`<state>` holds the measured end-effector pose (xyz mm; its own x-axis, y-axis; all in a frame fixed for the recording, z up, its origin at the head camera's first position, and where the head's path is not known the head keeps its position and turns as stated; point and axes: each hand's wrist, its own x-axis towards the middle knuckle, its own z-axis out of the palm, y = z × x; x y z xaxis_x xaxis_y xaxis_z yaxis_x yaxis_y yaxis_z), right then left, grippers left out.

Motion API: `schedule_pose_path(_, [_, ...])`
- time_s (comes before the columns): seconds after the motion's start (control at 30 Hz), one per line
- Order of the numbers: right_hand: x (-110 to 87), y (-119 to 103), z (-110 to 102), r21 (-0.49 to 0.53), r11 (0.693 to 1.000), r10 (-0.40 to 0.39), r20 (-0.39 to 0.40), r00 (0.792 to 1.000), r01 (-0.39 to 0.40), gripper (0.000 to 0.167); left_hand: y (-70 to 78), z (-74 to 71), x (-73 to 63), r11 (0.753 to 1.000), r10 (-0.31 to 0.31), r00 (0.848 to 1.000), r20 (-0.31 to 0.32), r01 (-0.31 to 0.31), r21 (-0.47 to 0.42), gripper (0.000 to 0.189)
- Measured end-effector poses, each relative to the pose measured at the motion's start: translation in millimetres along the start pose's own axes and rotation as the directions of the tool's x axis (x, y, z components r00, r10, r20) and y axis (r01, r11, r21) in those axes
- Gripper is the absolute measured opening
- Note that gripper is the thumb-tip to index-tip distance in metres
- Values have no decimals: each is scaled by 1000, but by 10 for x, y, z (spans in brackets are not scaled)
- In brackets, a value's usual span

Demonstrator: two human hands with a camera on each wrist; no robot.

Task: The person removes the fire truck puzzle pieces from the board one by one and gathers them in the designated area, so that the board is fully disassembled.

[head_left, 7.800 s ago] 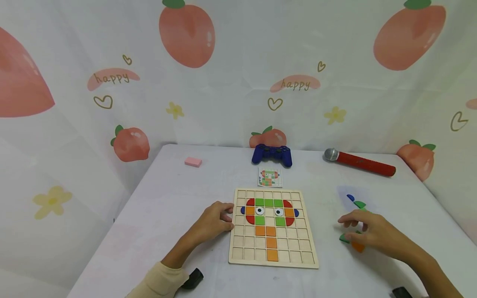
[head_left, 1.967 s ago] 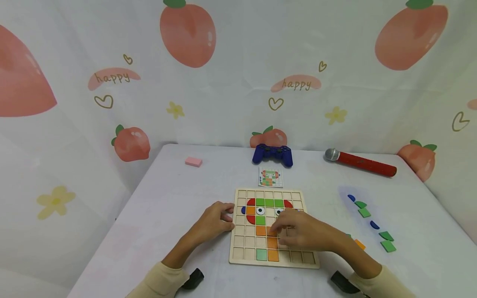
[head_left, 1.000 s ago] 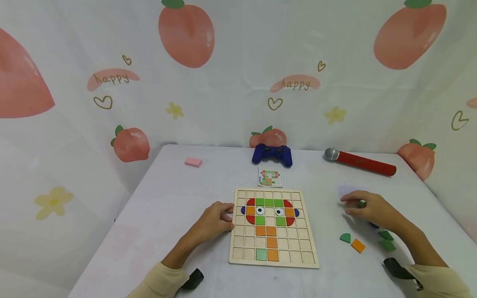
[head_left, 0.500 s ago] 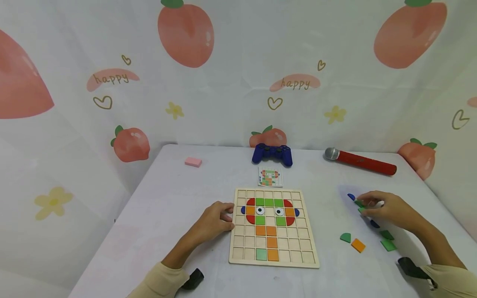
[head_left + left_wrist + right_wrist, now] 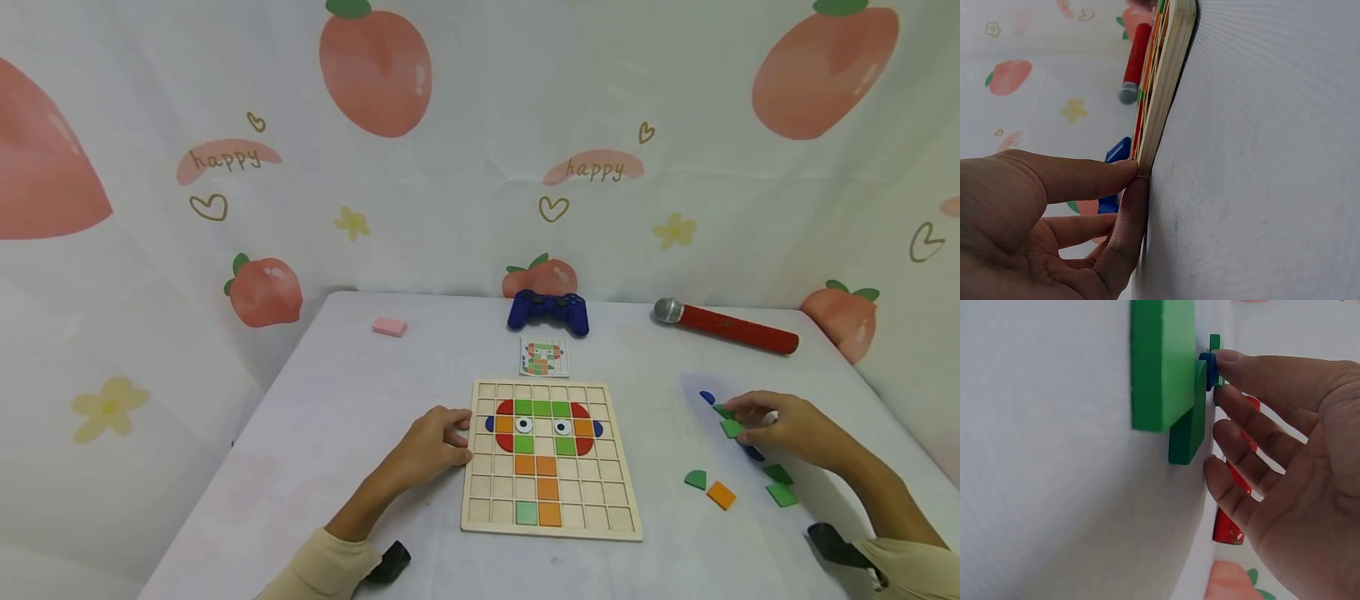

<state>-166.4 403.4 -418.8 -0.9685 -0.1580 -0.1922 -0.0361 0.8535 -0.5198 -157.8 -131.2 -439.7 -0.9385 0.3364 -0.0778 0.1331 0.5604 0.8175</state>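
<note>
A wooden grid board (image 5: pixel 495 508) holds red, orange, green and blue pieces and two eye pieces; a pale green square (image 5: pixel 527 512) sits in its bottom row. My left hand (image 5: pixel 430 446) rests at the board's left edge, its thumb tip and a finger (image 5: pixel 1132 228) against the side. Over the loose pieces at right is my right hand (image 5: pixel 795 429), fingers spread and slightly bent, tips right at a green quarter-round (image 5: pixel 722 412) and a green square (image 5: pixel 731 429). Its thumb (image 5: pixel 1272 378) overlaps a dark blue half-round (image 5: pixel 1209 370) in the right wrist view.
Nearer me lie another green quarter-round (image 5: pixel 778 473), a green square (image 5: pixel 782 495), a third quarter-round (image 5: pixel 695 479) and an orange square (image 5: pixel 722 495). Behind the board are a pattern card (image 5: pixel 544 357), a blue game controller (image 5: pixel 548 312), a red microphone (image 5: pixel 731 327) and a pink block (image 5: pixel 389 327).
A pale green square has come onto the board's bottom row. My right hand has gone over the board and back right to the loose pieces. My left hand has stayed at the edge.
</note>
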Motion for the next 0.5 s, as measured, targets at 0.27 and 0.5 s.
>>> schedule_pose_path(0.27, [0, 11, 13, 11, 1000, 7, 10, 1000, -7, 41, 8, 2, -8, 1000, -4, 1000, -1, 4, -1, 61])
schedule_pose_path(0.5, [-13, -3, 4, 12, 1000, 18, 21, 1000, -18, 45, 15, 0, -11, 1000, -1, 1000, -3, 1, 4, 61])
